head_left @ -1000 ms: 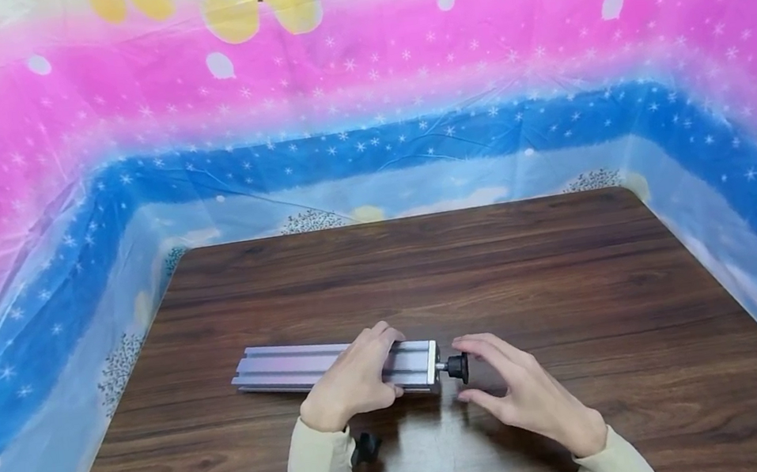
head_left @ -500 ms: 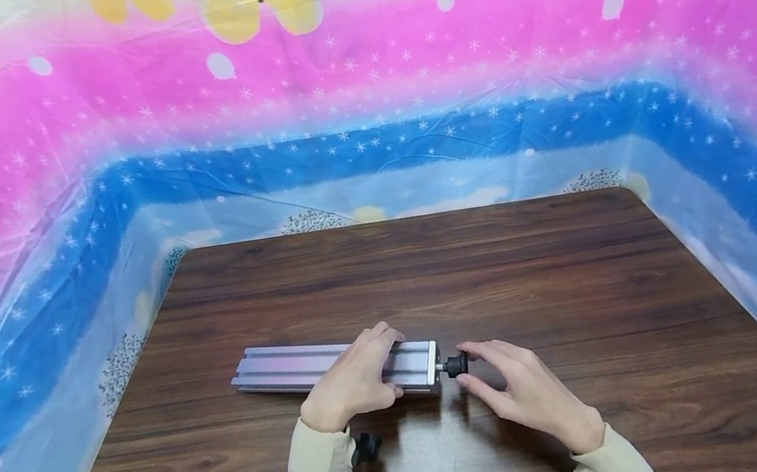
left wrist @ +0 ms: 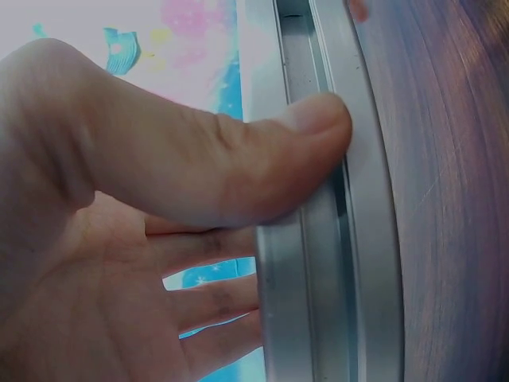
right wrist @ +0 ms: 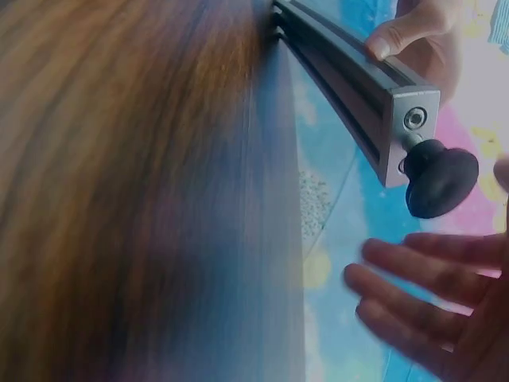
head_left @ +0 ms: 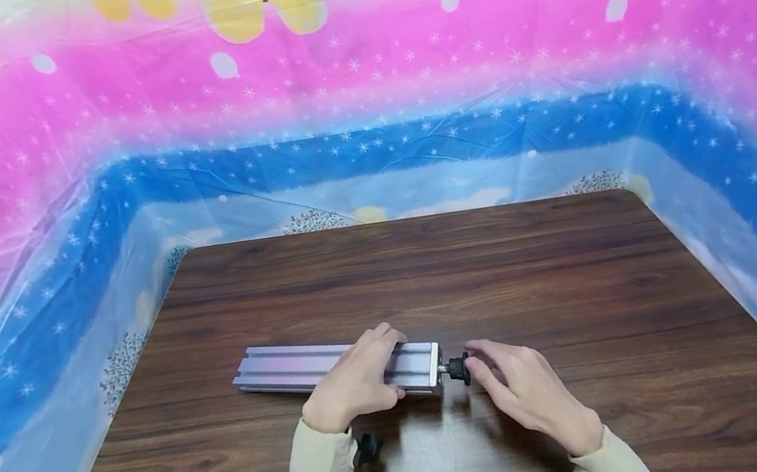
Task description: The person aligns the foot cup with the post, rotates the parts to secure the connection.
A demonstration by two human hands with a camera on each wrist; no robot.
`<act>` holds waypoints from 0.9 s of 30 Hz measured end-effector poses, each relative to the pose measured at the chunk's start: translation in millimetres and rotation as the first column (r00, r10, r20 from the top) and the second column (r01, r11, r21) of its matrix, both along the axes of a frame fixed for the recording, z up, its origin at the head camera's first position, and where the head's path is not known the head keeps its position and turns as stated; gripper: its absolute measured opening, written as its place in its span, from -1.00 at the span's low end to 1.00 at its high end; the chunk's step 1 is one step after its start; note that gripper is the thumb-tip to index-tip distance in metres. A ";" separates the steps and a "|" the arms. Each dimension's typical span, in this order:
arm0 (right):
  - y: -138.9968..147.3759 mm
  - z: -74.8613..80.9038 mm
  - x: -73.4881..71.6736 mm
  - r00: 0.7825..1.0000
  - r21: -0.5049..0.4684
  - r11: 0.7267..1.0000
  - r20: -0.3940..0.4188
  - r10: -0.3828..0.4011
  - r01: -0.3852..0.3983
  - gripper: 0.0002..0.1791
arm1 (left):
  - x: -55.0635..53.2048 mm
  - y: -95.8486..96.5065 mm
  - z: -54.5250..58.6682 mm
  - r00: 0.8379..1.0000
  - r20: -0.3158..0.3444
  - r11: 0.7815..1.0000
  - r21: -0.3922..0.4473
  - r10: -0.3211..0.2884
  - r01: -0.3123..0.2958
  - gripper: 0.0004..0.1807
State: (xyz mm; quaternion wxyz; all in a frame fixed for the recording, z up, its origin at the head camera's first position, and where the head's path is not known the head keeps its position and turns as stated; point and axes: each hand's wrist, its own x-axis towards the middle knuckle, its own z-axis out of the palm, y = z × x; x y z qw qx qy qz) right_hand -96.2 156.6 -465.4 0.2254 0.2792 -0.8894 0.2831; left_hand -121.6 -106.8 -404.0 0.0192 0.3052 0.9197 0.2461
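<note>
A silver aluminium extrusion with slots along its sides lies on the table, its end plate to the right. From that plate a black knob sticks out on a short metal shaft. My left hand grips the bar near the plate; its thumb presses along the slotted face and the other fingers go behind. My right hand is at the knob's outer side, thumb and forefinger close to its rim. In the right wrist view the fingers are spread and apart from the knob.
A dark wood table bears the bar. Patterned pink and blue cloth hangs round its back and sides. Black wrist gear sits by the left sleeve, and more by the right.
My right hand closed thumb and fingers on the knob, then drew them back slightly to the right, off its rim. The left hand and the bar stay in place.
</note>
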 end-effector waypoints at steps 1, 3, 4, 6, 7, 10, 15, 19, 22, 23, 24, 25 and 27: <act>1.3 -0.8 0.4 0.999 -0.016 0.999 -0.017 0.029 -0.029 -0.68 | 0.1 0.2 0.0 1.000 -0.004 1.000 0.001 -0.002 0.002 -0.36; 3.0 -1.4 0.7 0.993 -0.043 0.993 -0.059 0.103 -0.106 -0.48 | 0.0 0.4 -0.3 1.000 -0.022 1.000 0.007 -0.008 0.008 -0.37; 3.5 -1.4 0.5 0.986 -0.054 0.987 -0.084 0.144 -0.148 -0.40 | 0.0 0.4 -0.6 0.999 -0.031 1.000 0.007 -0.009 0.010 -0.37; 3.4 -0.7 -0.2 0.967 -0.070 0.972 -0.140 0.212 -0.223 -0.31 | -0.2 0.6 -0.7 0.999 -0.044 1.000 0.011 -0.014 0.015 -0.38; 3.1 -0.2 -0.6 0.959 -0.075 0.966 -0.161 0.235 -0.249 -0.32 | -0.3 0.7 -0.9 0.999 -0.049 1.000 0.011 -0.016 0.017 -0.38; 2.8 0.6 -1.6 0.942 -0.094 0.951 -0.194 0.272 -0.294 -0.40 | -0.4 0.9 -1.0 0.998 -0.053 1.000 0.008 -0.019 0.020 -0.38; 4.2 -1.1 -2.2 0.955 -0.082 0.964 -0.183 0.235 -0.253 -0.45 | -1.0 1.3 -0.9 0.998 -0.054 1.000 0.011 -0.019 0.020 -0.38; 5.3 -3.2 -1.5 0.981 -0.040 0.987 -0.124 0.150 -0.156 -0.52 | -0.6 1.1 -1.2 0.999 -0.034 1.000 0.012 -0.010 0.011 -0.37; 4.2 -3.4 -1.0 0.993 -0.009 0.996 -0.082 0.090 -0.091 -0.65 | 0.2 0.9 -1.2 1.000 -0.014 1.000 0.011 -0.005 0.005 -0.37; 3.5 -3.6 -1.1 0.995 0.000 0.997 -0.073 0.074 -0.074 -0.69 | 0.4 1.0 -1.2 1.000 -0.013 1.000 0.012 -0.005 0.005 -0.37; 2.8 -3.4 -1.2 0.996 0.006 0.998 -0.064 0.059 -0.059 -0.73 | 0.4 1.1 -1.2 1.000 -0.014 1.000 0.013 -0.005 0.006 -0.37; 2.2 -3.4 -1.2 0.997 0.009 0.999 -0.056 0.046 -0.046 -0.76 | 0.3 1.2 -1.3 1.000 -0.016 1.000 0.014 -0.007 0.008 -0.37; 1.7 -3.4 -1.0 0.999 0.013 1.000 -0.040 0.020 -0.019 -0.79 | -0.1 1.4 -1.3 1.000 -0.021 1.000 0.016 -0.009 0.010 -0.37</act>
